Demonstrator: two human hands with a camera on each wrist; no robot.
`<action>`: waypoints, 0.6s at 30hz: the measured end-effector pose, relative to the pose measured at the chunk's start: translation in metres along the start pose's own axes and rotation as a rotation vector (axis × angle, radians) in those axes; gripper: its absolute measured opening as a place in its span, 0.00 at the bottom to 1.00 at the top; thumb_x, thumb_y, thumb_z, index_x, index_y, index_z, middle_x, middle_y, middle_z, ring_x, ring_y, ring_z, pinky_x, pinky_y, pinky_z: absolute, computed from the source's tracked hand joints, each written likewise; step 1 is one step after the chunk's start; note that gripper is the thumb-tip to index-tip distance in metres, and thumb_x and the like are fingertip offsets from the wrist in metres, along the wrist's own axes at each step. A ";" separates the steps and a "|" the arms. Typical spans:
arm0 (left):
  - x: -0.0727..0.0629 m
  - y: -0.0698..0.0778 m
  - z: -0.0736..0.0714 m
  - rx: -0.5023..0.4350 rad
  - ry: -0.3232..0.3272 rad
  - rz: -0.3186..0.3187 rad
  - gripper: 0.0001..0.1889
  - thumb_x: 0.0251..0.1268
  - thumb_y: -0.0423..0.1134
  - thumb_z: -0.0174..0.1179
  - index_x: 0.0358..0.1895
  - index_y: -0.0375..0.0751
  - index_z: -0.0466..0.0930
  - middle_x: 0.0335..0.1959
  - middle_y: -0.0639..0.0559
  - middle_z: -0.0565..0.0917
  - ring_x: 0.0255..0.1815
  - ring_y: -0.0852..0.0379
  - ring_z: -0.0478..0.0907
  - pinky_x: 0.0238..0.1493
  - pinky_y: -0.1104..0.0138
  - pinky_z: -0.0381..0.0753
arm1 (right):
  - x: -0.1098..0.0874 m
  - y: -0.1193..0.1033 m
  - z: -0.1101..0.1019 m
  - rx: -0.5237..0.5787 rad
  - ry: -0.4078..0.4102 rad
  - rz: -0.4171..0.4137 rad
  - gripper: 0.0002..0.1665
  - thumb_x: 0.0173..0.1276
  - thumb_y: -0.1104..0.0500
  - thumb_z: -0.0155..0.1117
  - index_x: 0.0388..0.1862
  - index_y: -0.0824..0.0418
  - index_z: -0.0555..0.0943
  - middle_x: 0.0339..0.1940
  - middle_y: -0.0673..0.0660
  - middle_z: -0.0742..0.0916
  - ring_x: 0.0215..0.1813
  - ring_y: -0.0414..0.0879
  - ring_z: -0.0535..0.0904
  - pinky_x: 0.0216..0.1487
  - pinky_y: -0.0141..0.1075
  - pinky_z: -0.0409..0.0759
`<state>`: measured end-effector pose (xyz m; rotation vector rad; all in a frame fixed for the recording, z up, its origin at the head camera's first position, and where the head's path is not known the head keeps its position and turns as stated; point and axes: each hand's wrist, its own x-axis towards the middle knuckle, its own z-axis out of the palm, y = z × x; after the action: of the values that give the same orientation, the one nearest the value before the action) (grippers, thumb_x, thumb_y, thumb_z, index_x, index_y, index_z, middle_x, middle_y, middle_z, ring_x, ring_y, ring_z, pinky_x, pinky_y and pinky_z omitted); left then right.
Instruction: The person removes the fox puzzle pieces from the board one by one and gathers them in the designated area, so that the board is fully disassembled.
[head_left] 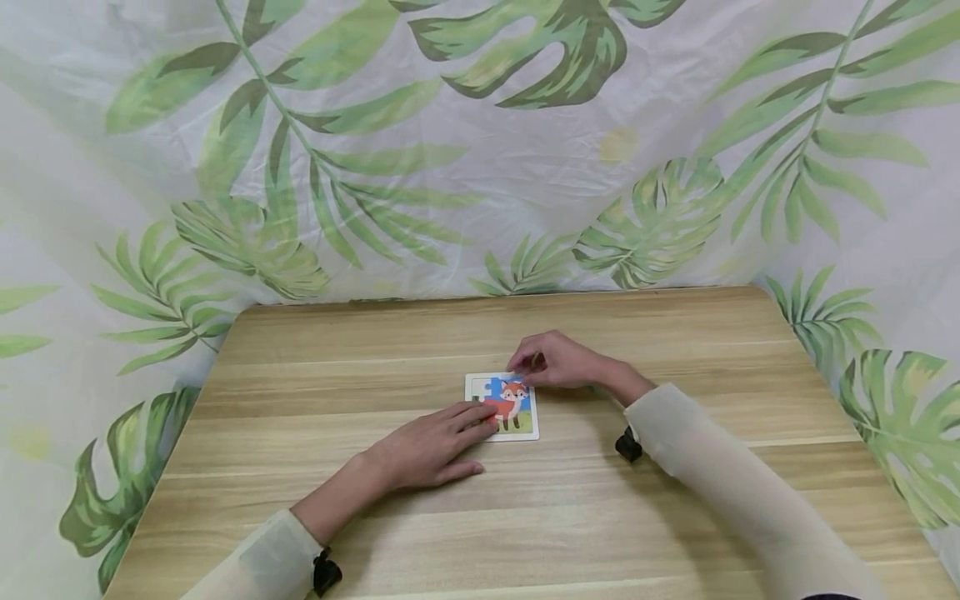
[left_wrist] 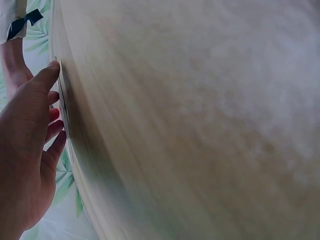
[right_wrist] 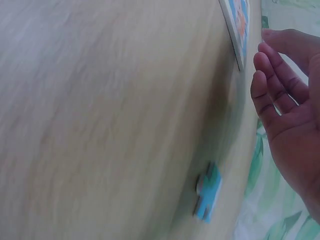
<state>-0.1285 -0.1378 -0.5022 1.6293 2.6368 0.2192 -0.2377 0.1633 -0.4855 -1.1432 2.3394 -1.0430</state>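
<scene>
A small square jigsaw puzzle (head_left: 517, 418) with an orange fox in a white frame lies flat on the wooden table. Its upper-left part shows a white gap with a knob outline. My left hand (head_left: 431, 446) rests over the lower-left edge, fingers extended onto the picture and covering part of it. At the upper-right corner is my right hand (head_left: 562, 360), fingers loosely bent and fingertips right at the frame; no piece shows between them. On the table below that hand lies a loose blue-and-green puzzle piece (right_wrist: 209, 194), mostly hidden by the wrist in the head view.
The wood-grain table (head_left: 300, 350) reaches back to a leaf-patterned cloth (head_left: 375, 183), which also hangs at both sides. A dark strap device (head_left: 327, 572) sits at the left cuff, another (head_left: 628, 446) at the right cuff.
</scene>
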 end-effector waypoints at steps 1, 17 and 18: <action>0.000 0.000 0.000 -0.001 0.009 0.007 0.34 0.83 0.58 0.54 0.81 0.40 0.67 0.83 0.42 0.64 0.83 0.43 0.63 0.80 0.53 0.68 | 0.002 -0.001 0.001 0.004 -0.005 -0.006 0.14 0.68 0.68 0.75 0.53 0.63 0.90 0.44 0.54 0.90 0.45 0.42 0.85 0.50 0.37 0.87; 0.007 0.001 0.001 0.022 0.015 0.057 0.36 0.83 0.57 0.53 0.82 0.38 0.63 0.86 0.45 0.60 0.85 0.47 0.58 0.83 0.56 0.62 | 0.027 -0.005 0.010 -0.052 -0.079 -0.079 0.15 0.65 0.68 0.78 0.51 0.63 0.91 0.42 0.57 0.88 0.44 0.47 0.83 0.46 0.36 0.85; 0.007 0.001 0.001 0.024 0.017 0.061 0.36 0.83 0.57 0.54 0.82 0.38 0.63 0.86 0.44 0.60 0.85 0.47 0.58 0.82 0.56 0.63 | 0.028 -0.006 0.010 -0.054 -0.088 -0.079 0.15 0.65 0.69 0.78 0.51 0.64 0.91 0.42 0.58 0.88 0.44 0.48 0.83 0.46 0.37 0.85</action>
<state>-0.1305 -0.1304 -0.5028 1.7247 2.6144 0.2050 -0.2462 0.1345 -0.4872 -1.2839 2.2832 -0.9411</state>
